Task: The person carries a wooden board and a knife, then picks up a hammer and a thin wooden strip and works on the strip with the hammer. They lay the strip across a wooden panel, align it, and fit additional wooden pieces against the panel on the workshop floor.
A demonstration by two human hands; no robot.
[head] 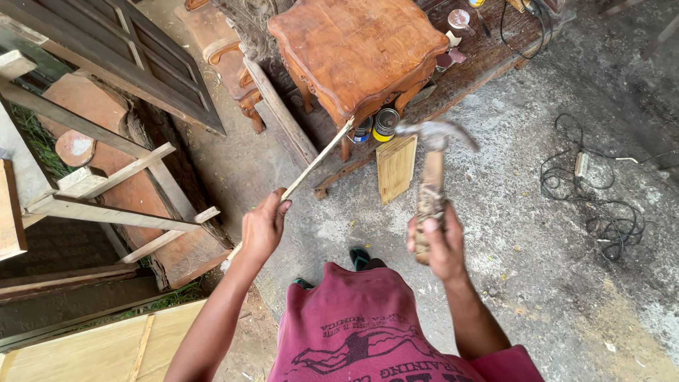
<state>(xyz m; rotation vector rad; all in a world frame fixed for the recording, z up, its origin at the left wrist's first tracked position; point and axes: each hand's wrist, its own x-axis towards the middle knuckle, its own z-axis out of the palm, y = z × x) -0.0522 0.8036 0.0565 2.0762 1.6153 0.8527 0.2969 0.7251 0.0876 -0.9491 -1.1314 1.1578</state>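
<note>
As we look down from the head view, the left hand clamps its fingers on a thin pale wooden strip slanting toward the carved reddish-brown wooden side table. The right hand grips a worn wooden-handled claw hammer, head raised and apart from the strip; we judge no blow landed yet. Rough grey concrete floor carries a black coiled cable, two tins, and stacked timber frames.
</note>
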